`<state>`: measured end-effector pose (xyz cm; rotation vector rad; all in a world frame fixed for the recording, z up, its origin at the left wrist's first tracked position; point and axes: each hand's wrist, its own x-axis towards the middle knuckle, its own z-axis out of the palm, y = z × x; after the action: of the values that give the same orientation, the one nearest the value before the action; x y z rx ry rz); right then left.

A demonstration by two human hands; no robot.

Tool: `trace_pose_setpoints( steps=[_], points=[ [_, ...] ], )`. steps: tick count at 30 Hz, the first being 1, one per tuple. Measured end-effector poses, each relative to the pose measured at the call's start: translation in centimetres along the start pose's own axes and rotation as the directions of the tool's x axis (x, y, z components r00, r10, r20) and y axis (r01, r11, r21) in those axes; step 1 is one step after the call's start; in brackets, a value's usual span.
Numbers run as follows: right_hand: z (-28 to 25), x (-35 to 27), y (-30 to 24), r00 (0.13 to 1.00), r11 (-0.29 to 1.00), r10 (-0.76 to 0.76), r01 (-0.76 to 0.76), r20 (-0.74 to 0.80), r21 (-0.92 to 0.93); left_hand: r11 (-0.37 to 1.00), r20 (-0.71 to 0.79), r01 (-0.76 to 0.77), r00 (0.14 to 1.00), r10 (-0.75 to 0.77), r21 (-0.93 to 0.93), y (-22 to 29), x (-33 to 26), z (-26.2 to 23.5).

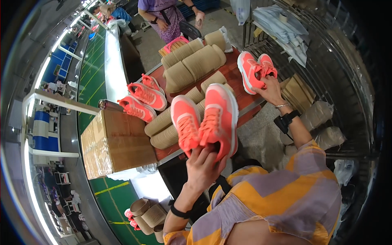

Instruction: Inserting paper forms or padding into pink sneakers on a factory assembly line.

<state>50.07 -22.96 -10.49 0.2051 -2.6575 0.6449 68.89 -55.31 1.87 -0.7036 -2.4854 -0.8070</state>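
Observation:
My left hand (203, 164) grips a pair of coral-pink sneakers (206, 118) by their heels and holds them up side by side, toes pointing away, over the near edge of the red table (239, 83). My right hand (269, 89) reaches out to the right and closes on the heels of a second coral sneaker pair (254, 68) lying on the table's right end. A third pair of the same sneakers (143, 99) lies on the left part of the table, untouched.
Stacks of brown moulded paper inserts (192, 61) cover the table's middle. A taped cardboard box (116, 143) stands at the left beside a green conveyor belt (94, 69). Another person (163, 16) stands at the far end. Folded cardboard and plastic bags (322, 118) sit at the right.

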Motion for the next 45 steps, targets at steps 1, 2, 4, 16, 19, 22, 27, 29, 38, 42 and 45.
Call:
trace_pose_setpoints(
  steps=[1,2,4,16,19,22,27,29,38,42,45],
  points=[
    [0.4,0.0,1.7,1.0,0.998,-0.021,0.021,0.01,-0.063,1.0,0.021,-0.027,0.999,0.027,0.006,-0.1,1.4,1.9],
    [1.0,-0.3,3.1,0.999,0.992,-0.039,0.042,0.028,-0.119,0.999,0.051,-0.045,0.998,0.045,0.006,-0.3,2.4,3.6],
    [2.4,-0.3,4.2,0.996,0.991,-0.082,0.085,0.031,-0.108,0.997,0.1,-0.074,0.992,0.073,0.013,-0.1,4.4,5.5],
    [2.1,0.0,5.4,0.959,0.877,-0.279,0.275,-0.048,0.395,0.995,0.06,-0.049,0.997,0.054,-0.082,0.9,14.1,17.7],
    [1.3,-1.7,7.6,0.988,0.814,0.079,-0.139,0.129,0.564,0.998,0.086,-0.001,0.996,0.006,-0.069,0.5,16.6,21.0],
    [0.0,0.6,6.4,0.955,0.371,0.245,-0.251,0.166,0.894,0.998,0.161,0.053,0.985,-0.055,0.016,-0.1,18.1,24.0],
    [5.0,4.2,8.8,0.887,0.433,0.246,-0.461,0.39,0.775,0.984,0.265,0.172,0.948,-0.178,0.045,-3.0,19.4,27.0],
    [6.0,5.2,8.4,0.848,0.375,0.291,-0.528,0.444,0.762,0.983,0.342,0.171,0.922,-0.181,0.06,-3.9,19.3,26.3],
    [5.8,9.4,7.7,0.914,0.821,0.06,-0.274,0.402,0.501,0.97,0.108,0.138,0.981,-0.161,0.201,-5.3,16.6,24.2],
    [4.7,9.6,8.1,0.973,0.974,0.128,-0.16,0.194,0.161,0.999,-0.138,0.037,0.99,-0.032,0.035,-4.9,14.0,20.3],
    [2.6,10.6,5.6,0.998,0.961,0.011,0.006,-0.061,0.276,0.998,-0.226,0.04,0.974,-0.026,0.057,-5.6,10.3,16.2]
  ],
)
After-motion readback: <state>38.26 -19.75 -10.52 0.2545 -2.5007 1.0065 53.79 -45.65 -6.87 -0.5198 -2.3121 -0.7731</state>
